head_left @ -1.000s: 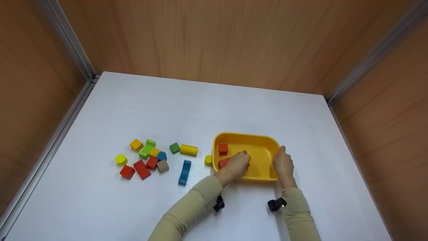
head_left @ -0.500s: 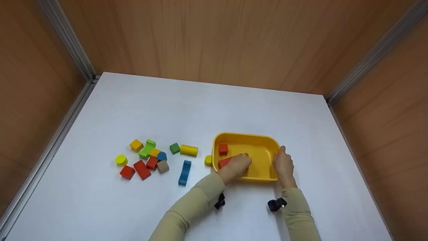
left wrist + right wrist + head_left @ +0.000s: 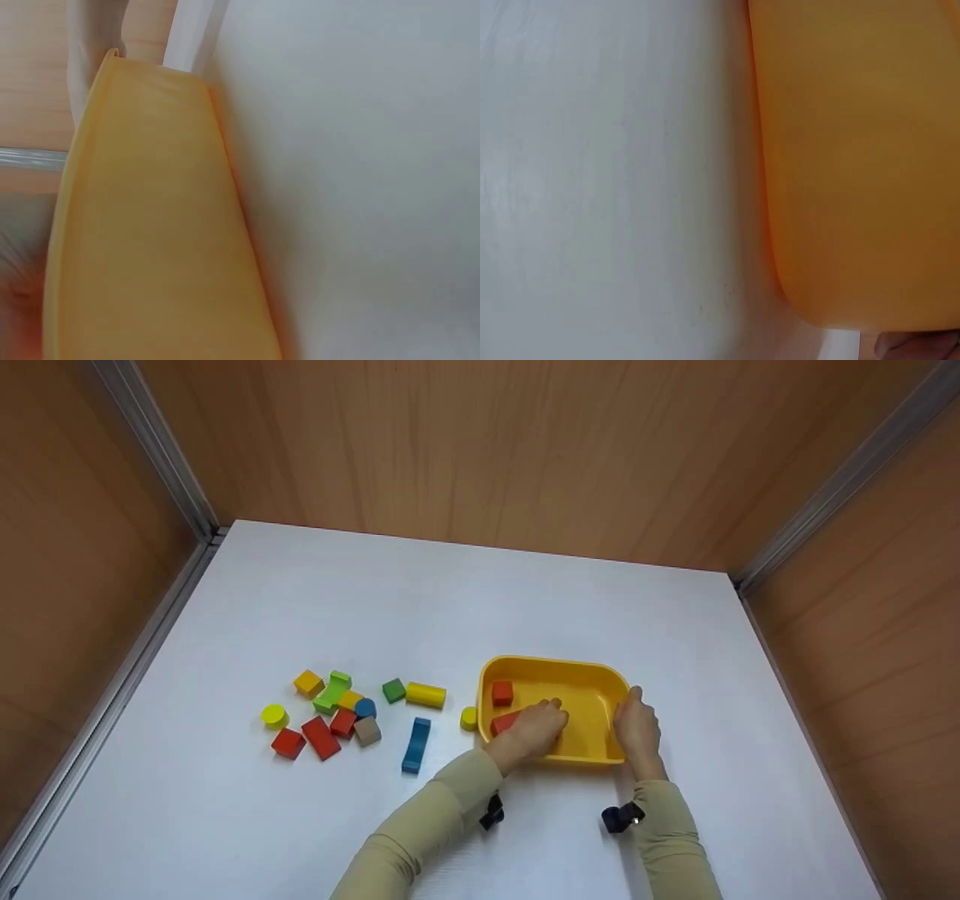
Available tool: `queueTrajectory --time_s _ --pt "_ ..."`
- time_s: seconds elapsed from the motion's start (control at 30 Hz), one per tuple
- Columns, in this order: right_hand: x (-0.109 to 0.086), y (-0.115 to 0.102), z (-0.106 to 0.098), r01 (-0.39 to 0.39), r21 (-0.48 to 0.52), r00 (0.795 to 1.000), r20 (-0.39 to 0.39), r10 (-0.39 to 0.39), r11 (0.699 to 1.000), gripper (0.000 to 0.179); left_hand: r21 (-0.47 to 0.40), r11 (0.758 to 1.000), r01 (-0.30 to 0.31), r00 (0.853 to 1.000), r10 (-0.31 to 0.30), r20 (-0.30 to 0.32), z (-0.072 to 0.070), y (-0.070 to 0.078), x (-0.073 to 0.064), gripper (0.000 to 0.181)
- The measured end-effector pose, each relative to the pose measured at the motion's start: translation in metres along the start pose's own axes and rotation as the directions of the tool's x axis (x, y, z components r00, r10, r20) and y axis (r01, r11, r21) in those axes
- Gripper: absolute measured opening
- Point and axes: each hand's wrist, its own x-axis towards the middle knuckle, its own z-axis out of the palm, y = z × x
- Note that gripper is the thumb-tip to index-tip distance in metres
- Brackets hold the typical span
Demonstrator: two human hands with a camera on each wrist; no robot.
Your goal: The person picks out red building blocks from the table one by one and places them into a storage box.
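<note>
Left hand (image 3: 534,729) down inside the yellow tray (image 3: 592,679), fingers curled over a red block (image 3: 504,722) at the tray's left wall; whether actually gripping that block or merely covering it, impossible to tell from the head view. Right hand (image 3: 637,725) clasped on the tray's right rim, thumb up along the edge, fingers wrapped round the wall. Beige sleeves (image 3: 427,829) on both arms, a dark strap (image 3: 621,817) at each wrist.

Second red cube (image 3: 502,693) loose in the tray's far left corner, apart from the hand. Tray sitting on the white desk (image 3: 450,592), right of centre and toward the near edge. In the left wrist view, only the tray's outer yellow wall (image 3: 150,225) against the desk; in the right wrist view, the same wall (image 3: 855,150) filling the right side.

Just outside the tray's left wall, a small yellow cylinder (image 3: 469,718). Further left, a blue arch block (image 3: 415,745), a long yellow cylinder (image 3: 425,694) and a green cube (image 3: 393,690). Beyond those, toward the desk's left edge, a cluster of coloured blocks: red slab (image 3: 320,737), red cube (image 3: 287,743), yellow disc (image 3: 273,715), orange cube (image 3: 308,683), light green piece (image 3: 331,692), grey block (image 3: 367,730). Wooden panels (image 3: 480,450) behind the far edge.
</note>
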Motion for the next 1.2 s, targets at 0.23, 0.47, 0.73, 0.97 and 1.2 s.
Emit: queueTrajectory --time_s 0.23,0.47,0.73,0.97,1.2 --pt "-0.001 0.001 0.0 0.04 -0.007 0.999 -0.033 -0.041 0.999 0.02 -0.038 0.998 0.041 0.99 -0.046 -0.137 -0.011 0.001 -0.01 0.022" --pt "-0.001 0.001 0.001 0.049 -0.003 0.998 -0.044 -0.049 0.999 0.021 -0.149 0.983 0.104 0.962 -0.137 -0.238 -0.023 -0.004 -0.025 0.028" --pt "0.0 0.0 0.001 0.007 -0.009 1.0 -0.024 -0.007 1.0 0.021 -0.239 0.955 0.174 0.892 -0.256 -0.373 -0.028 -0.02 -0.049 0.03" --pt "0.0 0.0 0.001 -0.014 0.0 1.0 -0.001 0.014 1.0 0.023 -0.294 0.898 0.327 0.843 -0.418 -0.339 -0.03 -0.036 -0.075 0.031" --pt "-0.001 0.0 0.001 0.019 -0.007 1.0 -0.024 -0.019 1.0 0.022 -0.251 0.887 0.387 0.807 -0.457 -0.374 -0.032 -0.059 -0.104 0.031"
